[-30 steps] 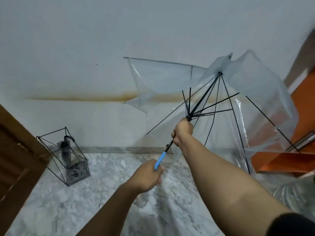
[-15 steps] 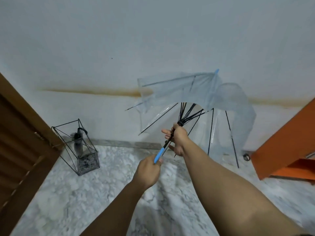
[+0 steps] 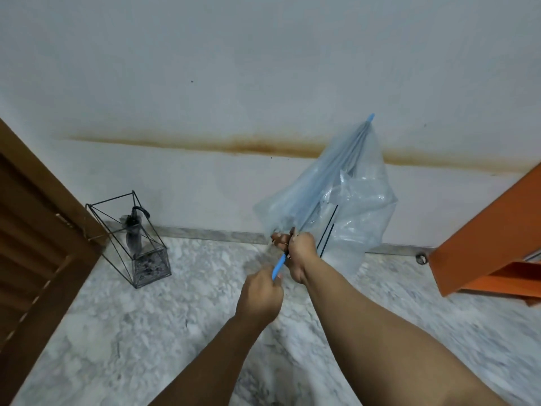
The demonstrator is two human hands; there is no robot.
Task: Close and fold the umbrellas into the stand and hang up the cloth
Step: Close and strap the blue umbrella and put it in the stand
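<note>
Clear umbrella [image 3: 336, 197] is collapsed, left hand [image 3: 259, 294] gripping the blue handle [image 3: 278, 266], right hand [image 3: 300, 252] clenched round the shaft, next wrap it and drop it in the wire stand [image 3: 131, 238].

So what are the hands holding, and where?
Both hold the see-through umbrella. The left hand grips the blue handle; the right hand grips the shaft just above it, at the bottom of the folded canopy.

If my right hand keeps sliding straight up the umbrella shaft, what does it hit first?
Probably the right hand meets the clear umbrella's bunched plastic canopy and black ribs just ahead; depth is unclear.
</note>
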